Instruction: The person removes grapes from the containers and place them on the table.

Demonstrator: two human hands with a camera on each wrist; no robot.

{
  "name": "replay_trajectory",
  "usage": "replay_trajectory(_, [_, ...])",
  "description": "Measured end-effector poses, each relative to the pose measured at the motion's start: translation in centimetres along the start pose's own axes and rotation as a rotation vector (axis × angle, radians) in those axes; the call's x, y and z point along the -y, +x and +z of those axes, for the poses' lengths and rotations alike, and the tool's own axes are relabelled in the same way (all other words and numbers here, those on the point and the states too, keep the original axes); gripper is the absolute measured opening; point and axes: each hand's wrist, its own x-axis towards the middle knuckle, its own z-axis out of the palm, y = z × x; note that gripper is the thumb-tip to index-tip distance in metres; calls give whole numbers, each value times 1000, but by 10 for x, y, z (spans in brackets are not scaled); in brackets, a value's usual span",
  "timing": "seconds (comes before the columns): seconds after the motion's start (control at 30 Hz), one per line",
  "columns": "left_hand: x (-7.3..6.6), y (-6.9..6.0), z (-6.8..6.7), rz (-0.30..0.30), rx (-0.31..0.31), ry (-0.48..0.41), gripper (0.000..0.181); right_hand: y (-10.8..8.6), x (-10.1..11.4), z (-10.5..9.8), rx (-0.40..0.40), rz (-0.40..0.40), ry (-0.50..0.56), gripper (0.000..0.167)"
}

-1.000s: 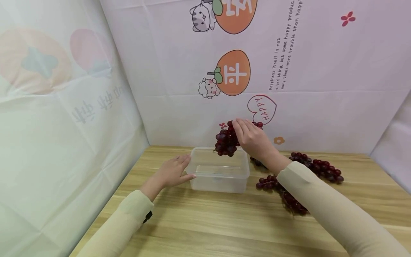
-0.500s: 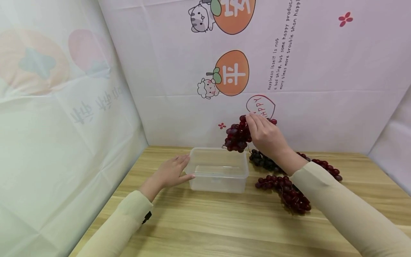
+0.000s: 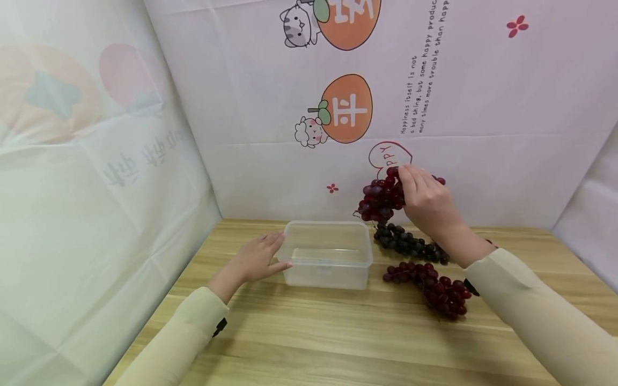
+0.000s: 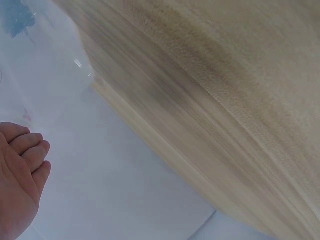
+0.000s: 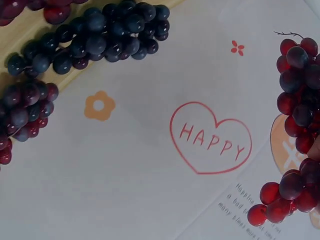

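My right hand [image 3: 429, 206] grips a bunch of red grapes [image 3: 379, 198] in the air, in front of the back cloth and right of the plastic box. In the right wrist view this bunch [image 5: 300, 85] runs down the right edge, and only a sliver of the hand shows. A clear rectangular plastic box [image 3: 328, 276] stands open-topped on the table with nothing inside. Beside its left wall lies my left hand [image 3: 256, 260], fingers straight and thumb toward the front corner, seemingly touching it. The left wrist view shows that hand [image 4: 20, 180] with extended fingers.
Right of the box, a bunch of black grapes [image 3: 407, 244] and a bunch of red grapes [image 3: 436, 289] lie on the wooden table [image 3: 309, 332]. Another dark red bunch [image 5: 25, 107] appears in the right wrist view, mostly behind my arm in the head view. Printed cloth [image 3: 270, 182] walls the back.
My right hand has moved right and slightly up with the red grapes, from above the box to beyond its right side. The left hand stays at the box.
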Motion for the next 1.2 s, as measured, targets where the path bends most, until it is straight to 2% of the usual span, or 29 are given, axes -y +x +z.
replay_trajectory(0.17, [0, -1, 0, 1, 2, 10, 86, -10, -11, -13, 43, 20, -6, 49])
replay_trajectory(0.33, [1, -1, -1, 8, 4, 23, 87, -18, -21, -21, 30, 43, -41, 39])
replay_trajectory(0.73, [1, 0, -1, 11, 7, 35, 87, -41, -38, -48, 5, 117, -114, 38])
replay_trajectory(0.97, [-2, 0, -5, 13, 7, 35, 86, -56, -48, -63, 33, 108, -145, 41])
replay_trajectory(1.2, [-1, -1, -5, 13, 14, 37, 86, -67, -54, -71, -19, 106, -163, 38])
